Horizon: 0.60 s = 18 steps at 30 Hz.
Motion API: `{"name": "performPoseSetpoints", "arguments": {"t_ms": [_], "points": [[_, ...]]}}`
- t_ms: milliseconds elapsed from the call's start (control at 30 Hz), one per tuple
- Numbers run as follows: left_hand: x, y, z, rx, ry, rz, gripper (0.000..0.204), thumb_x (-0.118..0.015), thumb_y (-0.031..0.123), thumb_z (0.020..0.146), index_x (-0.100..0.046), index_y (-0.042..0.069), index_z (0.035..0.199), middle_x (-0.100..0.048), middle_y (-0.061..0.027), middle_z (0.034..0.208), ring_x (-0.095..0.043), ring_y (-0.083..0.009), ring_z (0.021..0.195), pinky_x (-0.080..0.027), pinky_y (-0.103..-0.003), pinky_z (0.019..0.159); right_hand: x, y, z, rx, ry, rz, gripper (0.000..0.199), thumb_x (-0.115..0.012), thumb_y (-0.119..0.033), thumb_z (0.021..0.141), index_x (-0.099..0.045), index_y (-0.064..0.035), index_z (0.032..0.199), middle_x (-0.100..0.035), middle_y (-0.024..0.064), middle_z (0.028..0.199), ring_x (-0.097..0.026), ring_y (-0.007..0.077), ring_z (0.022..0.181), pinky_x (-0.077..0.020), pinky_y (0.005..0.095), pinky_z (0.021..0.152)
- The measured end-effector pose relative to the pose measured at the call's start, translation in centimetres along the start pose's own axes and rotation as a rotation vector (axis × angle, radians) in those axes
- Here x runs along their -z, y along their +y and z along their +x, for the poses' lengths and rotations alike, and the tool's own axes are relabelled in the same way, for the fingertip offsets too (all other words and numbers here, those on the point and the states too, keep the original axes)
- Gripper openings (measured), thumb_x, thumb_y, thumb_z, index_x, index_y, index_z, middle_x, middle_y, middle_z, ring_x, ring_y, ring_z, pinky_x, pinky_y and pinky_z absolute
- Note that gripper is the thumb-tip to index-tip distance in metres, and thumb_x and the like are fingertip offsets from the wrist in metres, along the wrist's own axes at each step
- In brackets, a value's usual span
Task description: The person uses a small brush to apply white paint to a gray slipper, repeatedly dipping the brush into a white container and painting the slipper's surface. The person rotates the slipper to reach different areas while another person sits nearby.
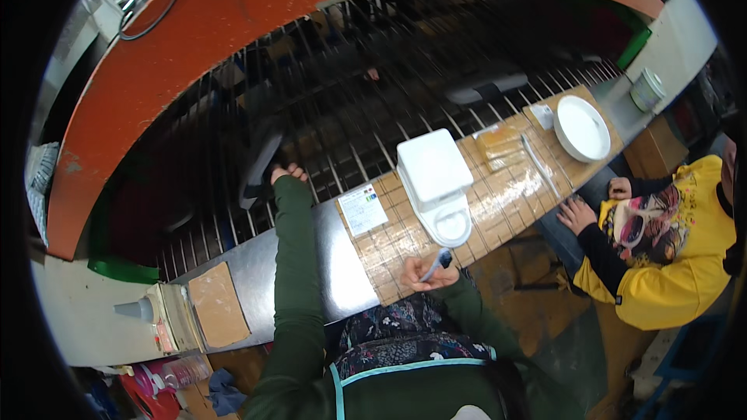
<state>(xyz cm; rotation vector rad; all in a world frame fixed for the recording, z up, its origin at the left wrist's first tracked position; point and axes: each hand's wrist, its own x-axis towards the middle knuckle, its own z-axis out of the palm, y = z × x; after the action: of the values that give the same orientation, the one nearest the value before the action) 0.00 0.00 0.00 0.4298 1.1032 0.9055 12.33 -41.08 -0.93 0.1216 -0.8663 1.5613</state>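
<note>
My left arm stretches out over the dark metal bars, and my left hand [288,174] is at the edge of a long dark-grey curved piece [263,162]. Its fingers are curled and partly hidden, apparently gripping that edge. Close to my body, my right hand [424,274] is closed around a small brush-like tool [444,257] with a pale handle and a dark tip. Just beyond this hand, a white box-shaped holder [436,167] with a round ring at its near end stands on a board [389,253] wrapped in clear film.
Right of the holder lie a yellowish wrapped block [502,146], a thin pale strip [540,165] and a white bowl [582,129]. Another grey piece [488,89] rests on the bars. An orange rim [233,12] curves behind. At right sits a person in yellow [669,245].
</note>
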Motion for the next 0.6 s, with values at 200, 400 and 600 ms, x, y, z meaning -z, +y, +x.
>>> {"name": "performPoseSetpoints", "arguments": {"t_ms": [200,400,600], "points": [[-7.8,-4.8,-0.6,-0.063,0.184,0.035,0.046,-0.034,0.043,0.098,-0.057,0.009,0.12,-0.059,-0.0084,0.077,-0.056,-0.0263,0.061,-0.048,-0.039,0.054,-3.1,-2.2,1.2,0.111,0.069,0.028,0.026,-0.055,-0.025,0.094,-0.063,-0.0032,0.106,-0.052,0.0133,0.097,-0.047,0.0131,0.061,-0.0363,0.0256,0.06],[-10.6,-6.5,2.5,-0.017,0.046,-0.272,0.042,-0.038,0.038,0.098,-0.058,0.007,0.117,-0.062,-0.0115,0.083,-0.06,-0.0289,0.069,-0.051,-0.041,0.061,-3.1,-1.2,1.1,0.088,0.187,0.197,0.027,-0.039,-0.027,0.102,-0.051,-0.0043,0.11,-0.056,0.0158,0.09,-0.046,0.0147,0.044,-0.0403,0.0285,0.054],[-10.2,-6.7,0.0,0.094,-0.15,-0.474,0.038,-0.042,0.034,0.097,-0.058,0.004,0.114,-0.065,-0.0147,0.09,-0.064,-0.0314,0.077,-0.054,-0.043,0.068,-3.8,-1.9,1.1,0.01,0.302,0.253,0.026,-0.036,-0.027,0.102,-0.043,-0.0045,0.113,-0.058,0.0192,0.084,-0.046,0.0179,0.038,-0.0405,0.0283,0.048]]}}
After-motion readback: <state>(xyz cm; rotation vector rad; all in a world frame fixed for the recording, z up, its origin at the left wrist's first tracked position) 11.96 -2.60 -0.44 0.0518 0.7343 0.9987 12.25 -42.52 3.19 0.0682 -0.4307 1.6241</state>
